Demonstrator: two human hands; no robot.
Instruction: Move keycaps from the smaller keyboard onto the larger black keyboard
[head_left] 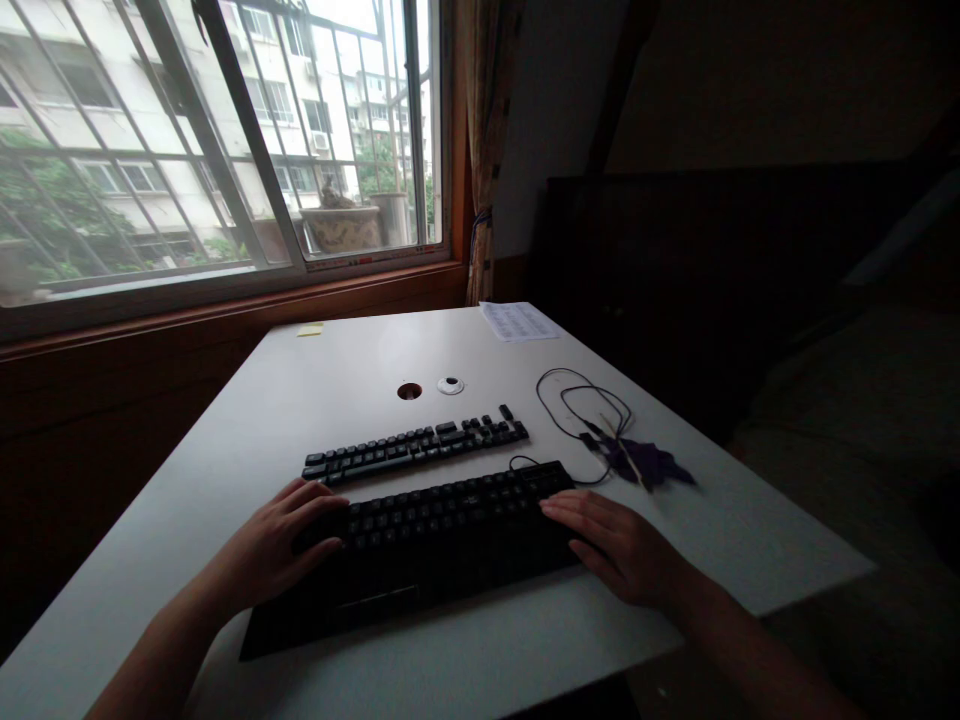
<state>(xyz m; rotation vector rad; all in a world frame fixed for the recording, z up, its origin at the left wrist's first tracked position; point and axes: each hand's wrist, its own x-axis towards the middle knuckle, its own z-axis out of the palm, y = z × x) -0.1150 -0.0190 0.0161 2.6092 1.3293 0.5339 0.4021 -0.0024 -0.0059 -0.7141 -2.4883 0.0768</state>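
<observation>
A black keyboard [450,560] lies across the white table in front of me, rows of keys along its far part and a dark front part whose details I cannot make out. My left hand [289,535] holds its left end, fingers over the top and thumb apart. At the right end, my right hand [611,535] grips the keyboard from the side, fingertips on its upper surface. Just behind lie loose black keycaps [416,448] laid out in rows, with a long bar among them. Whatever is under my palms is hidden.
On the right side of the white table [247,440] are a looped black cable [577,372] and a dark purple cloth [652,462] with a thin stick [634,465] across it. Farther back are a round hole [409,392], its white cover [451,385], printed papers [519,321] and yellow notes [310,329].
</observation>
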